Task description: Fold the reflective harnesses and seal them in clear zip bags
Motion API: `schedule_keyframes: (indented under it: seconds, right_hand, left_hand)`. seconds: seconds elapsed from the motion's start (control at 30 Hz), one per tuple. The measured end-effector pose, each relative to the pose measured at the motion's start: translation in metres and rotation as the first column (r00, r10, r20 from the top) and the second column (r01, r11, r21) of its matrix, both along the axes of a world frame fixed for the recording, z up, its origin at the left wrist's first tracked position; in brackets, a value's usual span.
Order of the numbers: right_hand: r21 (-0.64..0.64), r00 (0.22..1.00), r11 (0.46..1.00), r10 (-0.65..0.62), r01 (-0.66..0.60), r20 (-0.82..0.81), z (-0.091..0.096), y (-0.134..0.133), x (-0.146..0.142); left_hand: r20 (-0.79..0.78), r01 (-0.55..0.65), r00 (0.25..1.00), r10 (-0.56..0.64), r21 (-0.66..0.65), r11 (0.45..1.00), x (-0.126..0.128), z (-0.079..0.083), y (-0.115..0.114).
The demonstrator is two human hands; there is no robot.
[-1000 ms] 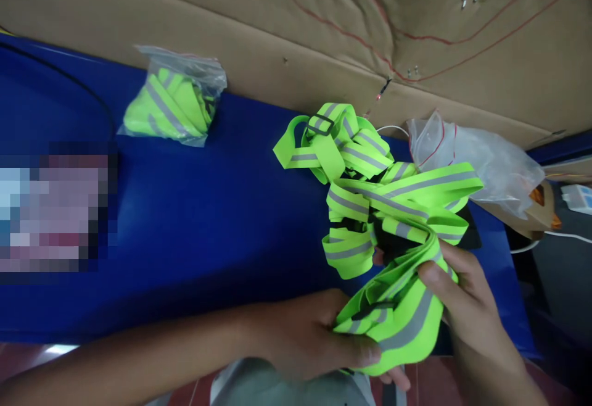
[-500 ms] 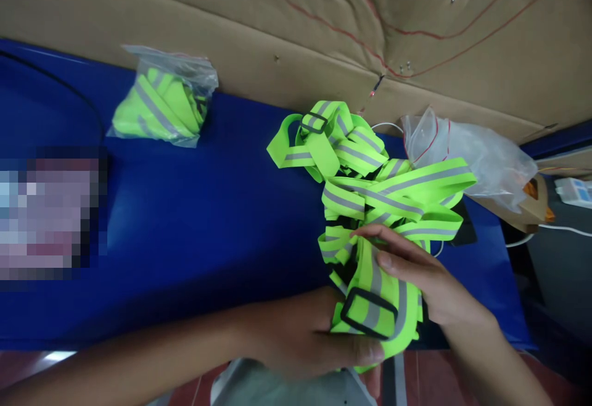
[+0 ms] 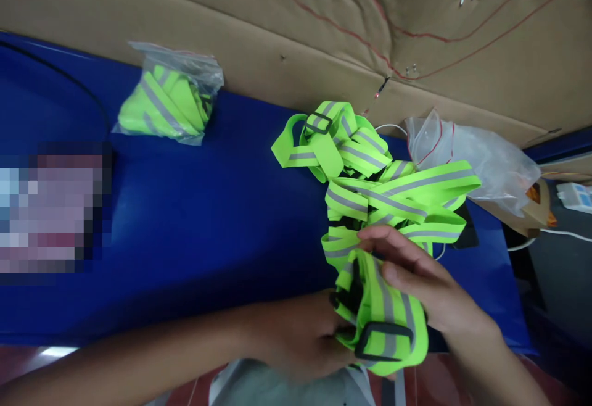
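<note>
A neon green reflective strap vest (image 3: 386, 323) with grey stripes and a black buckle is bunched between both hands near the table's front edge. My left hand (image 3: 303, 338) grips its lower left side, fingers closed on the fabric. My right hand (image 3: 419, 282) lies over its top and right side, fingers curled on the straps. The rest of the same green strapping, a loose tangle (image 3: 365, 171), spreads up across the blue table (image 3: 208, 221) behind my hands.
A sealed clear bag with a folded green vest (image 3: 169, 100) lies at the back left. An empty clear plastic bag (image 3: 472, 153) sits at the back right. Brown cardboard (image 3: 296, 17) runs along the table's far side. A blurred patch covers the left.
The held bundle has been folded and turned, so the black buckle dropped lower toward me. My right hand moved from the bundle's right side onto its top. The tangle stayed put.
</note>
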State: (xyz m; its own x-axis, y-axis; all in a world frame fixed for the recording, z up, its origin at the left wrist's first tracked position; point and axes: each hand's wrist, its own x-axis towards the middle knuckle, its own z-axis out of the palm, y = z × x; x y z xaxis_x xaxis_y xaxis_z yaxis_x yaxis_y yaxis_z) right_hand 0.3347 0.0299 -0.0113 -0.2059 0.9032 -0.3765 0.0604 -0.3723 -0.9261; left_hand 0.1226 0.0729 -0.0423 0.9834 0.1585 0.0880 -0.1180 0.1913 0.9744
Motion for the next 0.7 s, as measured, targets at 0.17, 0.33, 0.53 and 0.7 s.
schedule_keyframes:
  seconds: [0.17,0.33,0.53,0.7]
  right_hand:
    - [0.260,0.943,0.957,0.034,-0.126,0.330,0.005,-0.004,-0.010]
    - [0.326,0.848,0.843,0.249,-0.427,0.467,0.007,-0.012,0.003]
    - [0.292,0.809,0.817,0.314,-0.497,0.496,0.012,-0.014,0.003]
    - [0.246,0.833,0.850,0.327,-0.466,0.446,0.010,-0.006,-0.001]
  left_hand:
    - [-0.012,0.057,0.998,-0.057,-0.026,0.998,0.000,-0.005,-0.002]
    - [-0.032,-0.007,0.999,0.008,0.035,0.999,-0.004,-0.003,-0.001]
    - [-0.040,0.002,0.999,0.002,0.086,0.996,-0.004,-0.001,0.002]
    - [-0.059,-0.009,0.998,0.022,0.207,0.978,-0.008,-0.007,0.000]
